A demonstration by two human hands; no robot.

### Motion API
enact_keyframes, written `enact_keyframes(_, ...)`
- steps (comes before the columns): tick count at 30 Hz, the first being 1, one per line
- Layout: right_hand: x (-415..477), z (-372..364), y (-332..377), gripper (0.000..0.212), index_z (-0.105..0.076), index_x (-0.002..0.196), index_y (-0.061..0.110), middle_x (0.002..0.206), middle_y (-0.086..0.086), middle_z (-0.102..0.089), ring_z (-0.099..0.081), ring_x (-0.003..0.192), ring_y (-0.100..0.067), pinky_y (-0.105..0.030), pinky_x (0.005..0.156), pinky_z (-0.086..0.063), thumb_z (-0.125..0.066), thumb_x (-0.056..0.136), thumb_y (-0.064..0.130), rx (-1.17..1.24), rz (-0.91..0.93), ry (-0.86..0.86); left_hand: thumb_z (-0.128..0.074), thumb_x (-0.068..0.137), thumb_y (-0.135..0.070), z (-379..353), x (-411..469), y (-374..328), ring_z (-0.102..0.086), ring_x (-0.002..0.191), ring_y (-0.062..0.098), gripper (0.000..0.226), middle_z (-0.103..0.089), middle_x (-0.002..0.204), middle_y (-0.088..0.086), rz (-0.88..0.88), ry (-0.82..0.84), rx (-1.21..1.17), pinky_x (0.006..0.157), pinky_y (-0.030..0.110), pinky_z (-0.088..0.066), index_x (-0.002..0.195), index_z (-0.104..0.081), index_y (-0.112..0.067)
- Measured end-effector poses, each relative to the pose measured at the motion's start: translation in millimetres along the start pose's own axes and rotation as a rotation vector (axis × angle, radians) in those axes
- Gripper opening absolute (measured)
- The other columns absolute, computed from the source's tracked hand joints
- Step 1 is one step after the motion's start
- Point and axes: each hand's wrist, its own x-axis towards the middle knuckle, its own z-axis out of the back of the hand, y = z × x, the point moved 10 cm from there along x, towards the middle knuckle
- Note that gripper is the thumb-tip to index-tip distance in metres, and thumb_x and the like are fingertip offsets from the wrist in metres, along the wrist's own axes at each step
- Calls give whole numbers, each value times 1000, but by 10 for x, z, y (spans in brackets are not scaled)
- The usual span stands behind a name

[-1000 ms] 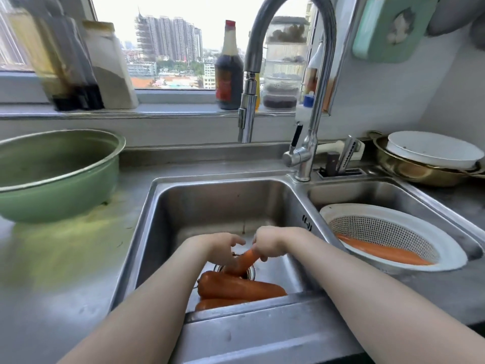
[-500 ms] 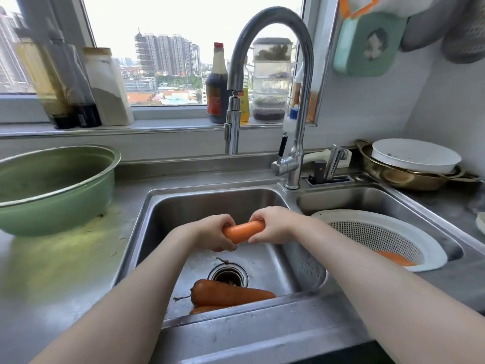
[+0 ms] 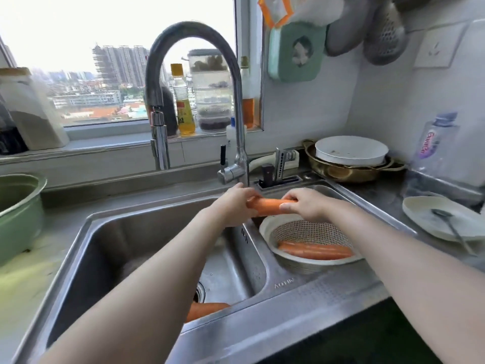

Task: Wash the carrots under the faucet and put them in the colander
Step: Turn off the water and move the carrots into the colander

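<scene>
Orange carrot [image 3: 265, 207], fingers [image 3: 291, 197] of left hand [image 3: 233, 206] and right hand [image 3: 308, 206] curled round it — white colander [image 3: 264, 229], carrots [image 3: 315, 252] inside

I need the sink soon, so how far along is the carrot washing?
Done: orange carrots, apparently two, already lie in the colander.
In hand: a third carrot, gripped at its ends by the left hand and right hand, is above the colander's far rim.
Left: at least one remaining carrot lies in the left basin by the drain, partly hidden behind the left arm, so more may be there.
</scene>
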Motion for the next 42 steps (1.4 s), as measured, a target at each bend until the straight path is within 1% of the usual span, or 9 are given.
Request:
enact_keyframes(6, -81, 28, -1035, 17, -59, 112, 27, 108, -2, -66, -63, 98, -21, -34, 82, -46, -62, 103, 41, -18, -199, -26, -61, 98, -37, -811, 574, -725, -56, 126, 30, 47, -57, 135, 8, -63, 186, 163, 108, 44, -46, 143, -57, -25)
enact_keyframes(11, 17, -237, -1351, 25, -69, 103, 24, 104, -3, -72, -65, 98, -24, -39, 93, -52, -62, 101, 48, -103, -227, 50, -47, 103, -54, -1356, 726, -663, -51, 131, 33, 51, -46, 145, 9, 26, 407, 195, 114, 45, -40, 146, -55, -28)
enact_keyframes(16, 21, -409, -1420, 30, -69, 127, 27, 122, -1, -71, -65, 111, -25, -42, 103, -51, -62, 100, 37, -287, -228, 199, -47, 101, -59, -1568, 768, -603, -55, 128, 27, 47, -58, 145, 0, 23, 492, 177, 110, 41, -42, 140, -59, -36)
enact_keyframes(20, 31, -494, -1437, 54, -54, 149, 25, 146, -5, -60, -58, 128, -27, -43, 111, -46, -64, 97, 36, -351, -256, 300, -53, 97, -61, -1624, 769, -632, -41, 145, 28, 57, -42, 160, -2, 1, 485, 185, 121, 46, -32, 151, -48, -40)
enact_keyframes(23, 21, -519, -1288, 71, -34, 162, 29, 159, -6, -47, -49, 141, -31, -46, 118, -40, -62, 98, 35, -338, -211, 336, -53, 99, -60, -1558, 742, -612, -32, 148, 27, 58, -28, 159, 0, 33, 459, 146, 123, 45, -27, 152, -49, -36)
enact_keyframes(30, 74, -313, -612, 57, -46, 156, 26, 152, -5, -56, -57, 133, -27, -38, 110, -46, -59, 101, 30, -185, -126, 150, -58, 99, -41, -833, 569, -459, -56, 123, 26, 33, -57, 128, 3, -38, 76, 112, 104, 37, -44, 129, -66, -27)
enact_keyframes(33, 81, -321, -65, 37, -67, 137, 22, 139, -2, -67, -61, 128, -25, -32, 105, -47, -60, 101, 25, -130, -11, 97, -59, 98, -35, -602, 322, -179, -55, 111, 22, 25, -53, 118, 1, 10, 63, 52, 95, 32, -44, 119, -67, -23)
enact_keyframes(37, 20, -582, 655, 30, -75, 125, 20, 122, -1, -73, -65, 116, -21, -26, 92, -48, -59, 99, 20, -128, 114, 109, -59, 98, -30, -335, -160, 318, -49, 94, 18, 14, -49, 104, -3, 85, 34, 70, 82, 28, -38, 108, -63, -21)
enact_keyframes(42, -1, -1114, 1249, 27, -74, 121, 22, 101, 8, -65, -64, 97, -15, -23, 82, -47, -60, 98, 19, -144, 193, 220, -60, 97, -30, -282, -776, 1061, -60, 102, 21, 23, -59, 109, -2, 237, 138, 98, 91, 34, -50, 117, -66, -21)
